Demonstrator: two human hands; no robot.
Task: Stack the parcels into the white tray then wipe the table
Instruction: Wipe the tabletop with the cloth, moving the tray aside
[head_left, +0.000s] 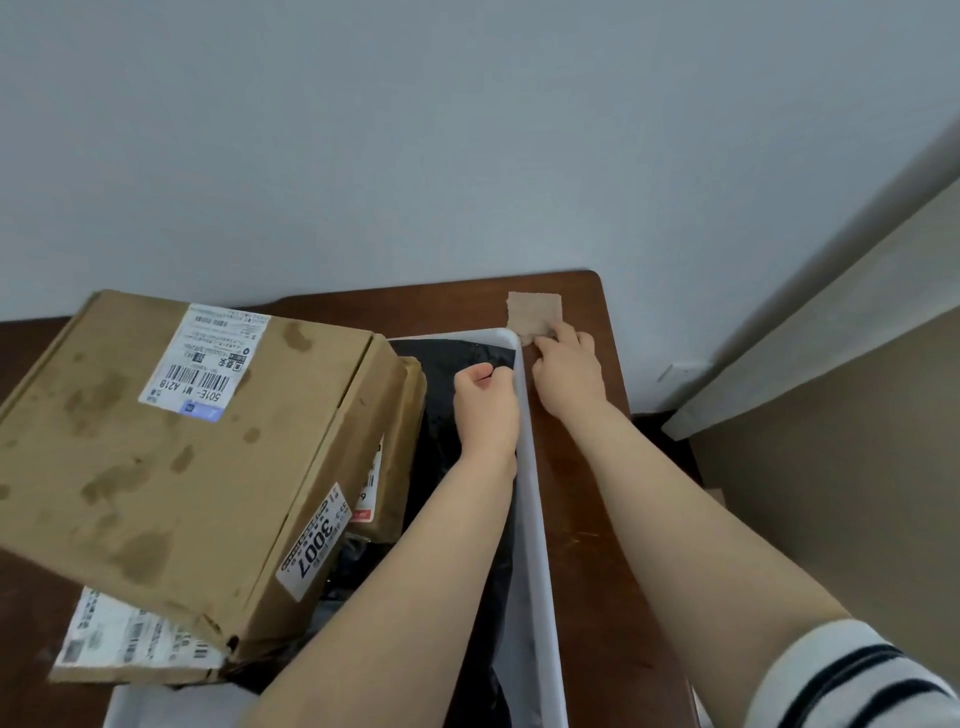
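A large stained cardboard parcel (171, 457) lies tilted on top of the stack in the white tray (535, 519). A second brown box (395, 457) and a black bag parcel (447, 395) sit beneath and beside it. Another labelled parcel (130, 644) pokes out at the lower left. My left hand (485, 405) grips the tray's right rim near its far corner. My right hand (566, 374) rests on the brown table (587, 519) just outside the tray, its fingers on the near edge of a small brown cloth (535, 312).
The table's far right corner meets a pale wall (467, 130). A light beige panel (831, 389) runs diagonally at the right, beyond the table's right edge.
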